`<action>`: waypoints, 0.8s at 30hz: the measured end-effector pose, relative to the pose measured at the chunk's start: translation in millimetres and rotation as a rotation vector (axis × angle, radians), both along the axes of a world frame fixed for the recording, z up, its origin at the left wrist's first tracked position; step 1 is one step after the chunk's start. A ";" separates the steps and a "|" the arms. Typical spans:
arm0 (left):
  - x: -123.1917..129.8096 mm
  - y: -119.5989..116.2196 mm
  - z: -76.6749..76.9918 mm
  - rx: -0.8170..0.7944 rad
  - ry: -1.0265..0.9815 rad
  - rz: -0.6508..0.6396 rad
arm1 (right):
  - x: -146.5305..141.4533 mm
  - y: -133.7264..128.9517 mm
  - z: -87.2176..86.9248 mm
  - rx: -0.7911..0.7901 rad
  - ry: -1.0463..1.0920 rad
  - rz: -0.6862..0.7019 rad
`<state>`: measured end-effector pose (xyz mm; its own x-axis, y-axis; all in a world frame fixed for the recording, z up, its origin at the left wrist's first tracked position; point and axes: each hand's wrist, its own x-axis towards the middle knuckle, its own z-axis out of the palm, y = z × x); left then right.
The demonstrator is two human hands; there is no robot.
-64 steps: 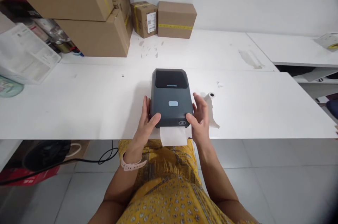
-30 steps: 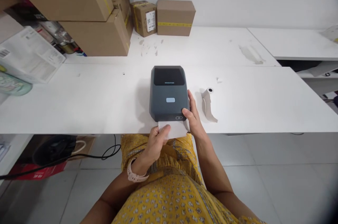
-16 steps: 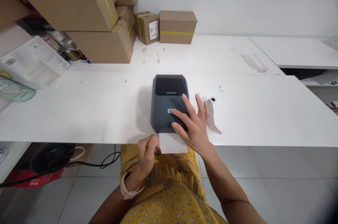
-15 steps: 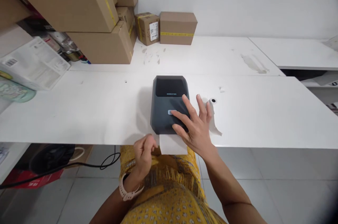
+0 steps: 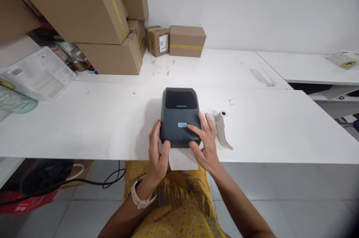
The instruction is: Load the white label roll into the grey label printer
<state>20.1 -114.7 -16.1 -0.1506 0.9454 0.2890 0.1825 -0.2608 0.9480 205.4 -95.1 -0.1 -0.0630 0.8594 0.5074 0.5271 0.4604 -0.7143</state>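
Note:
A dark blue-grey label printer (image 5: 171, 133) stands near the front edge of the white table. Its top carries a pale oblong button (image 5: 182, 124). White label paper (image 5: 183, 159) sticks out of its front and hangs over the table edge. Along the printer's left side lies my left hand (image 5: 157, 155), fingers stretched out, thumb at the front corner. My right hand (image 5: 206, 141) is open at the right side, fingers spread, with the index fingertip at the button's right end. Just right of that hand lies a small paper roll (image 5: 221, 126) with a loose curling strip.
Stacked cardboard boxes (image 5: 109, 58) fill the back left of the white table (image 5: 266, 129). Two smaller taped boxes (image 5: 186, 42) stand against the wall. At far left are a white printed carton (image 5: 42, 75) and a green package (image 5: 18, 99). A black cable (image 5: 92, 182) hangs below the edge.
My left hand has gone from a loose fist in front of the printer to lying stretched along its left side. My right index finger has shifted slightly right on the button. The view tilted up a little.

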 end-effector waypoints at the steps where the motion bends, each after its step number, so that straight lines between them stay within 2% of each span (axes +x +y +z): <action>1: -0.3 -0.5 -0.6 -0.007 -0.004 -0.005 | 0.7 -5.4 -7.5 -0.020 0.109 -0.023; 3: -2.7 1.3 -1.6 -0.001 -0.011 -0.021 | 0.0 -13.5 -18.0 -0.107 0.286 -0.029; 6: -6.1 6.7 -5.0 0.048 -0.011 -0.025 | -5.3 -17.6 -22.0 -0.201 0.342 0.009; 10: -0.6 8.0 -16.0 0.063 -0.050 0.004 | -12.7 -16.7 -21.9 -0.193 0.386 -0.031; 13: 8.3 4.8 -24.8 0.054 -0.132 0.038 | -17.0 -18.3 -29.0 -0.209 0.474 -0.085; 16: 10.6 3.7 -28.0 0.058 -0.127 0.068 | -21.4 -21.4 -38.1 -0.203 0.485 -0.134; 20: -0.5 8.4 -19.6 0.141 0.061 0.064 | -22.8 -23.2 -37.6 -0.160 0.479 -0.136; 22: -7.4 15.3 -8.7 0.246 0.156 0.070 | -19.6 -20.1 -27.5 -0.136 0.455 -0.135; 24: -12.2 28.1 6.7 0.326 0.163 0.065 | -15.1 -11.1 -9.3 -0.091 0.399 -0.127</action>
<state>8.0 -86.6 -9.4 -0.1349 0.7897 0.5985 0.3503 -0.5270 0.7743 190.2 -106.3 -9.4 0.2325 0.8902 0.3919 0.2493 0.3349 -0.9087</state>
